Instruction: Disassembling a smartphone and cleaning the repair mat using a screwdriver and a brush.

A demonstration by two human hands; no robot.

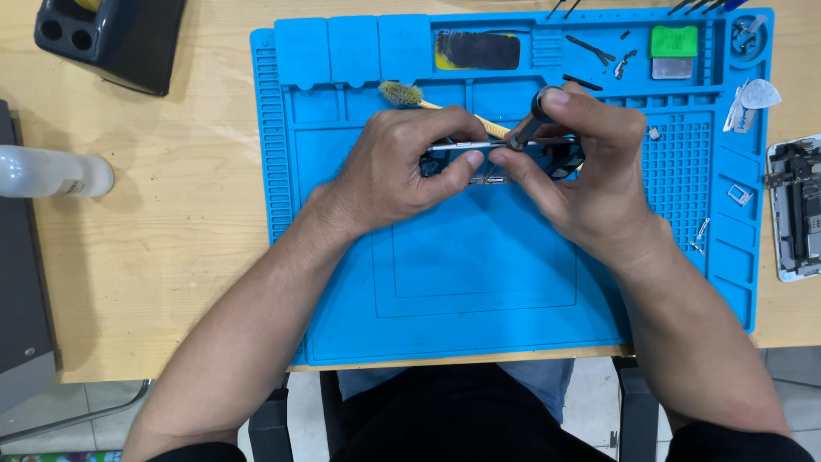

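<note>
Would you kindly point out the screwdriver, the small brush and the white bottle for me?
screwdriver (532, 121): head view, on its dark shaft between the right hand's fingers.
small brush (400, 93): head view, on its bristle head.
white bottle (51, 172): head view, on its body.

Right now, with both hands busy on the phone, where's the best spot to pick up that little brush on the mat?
Grip the brush by its bristle head end, coming from the mat's far side. Only that end lies exposed; its pale handle runs under the left hand and right hand.
</note>
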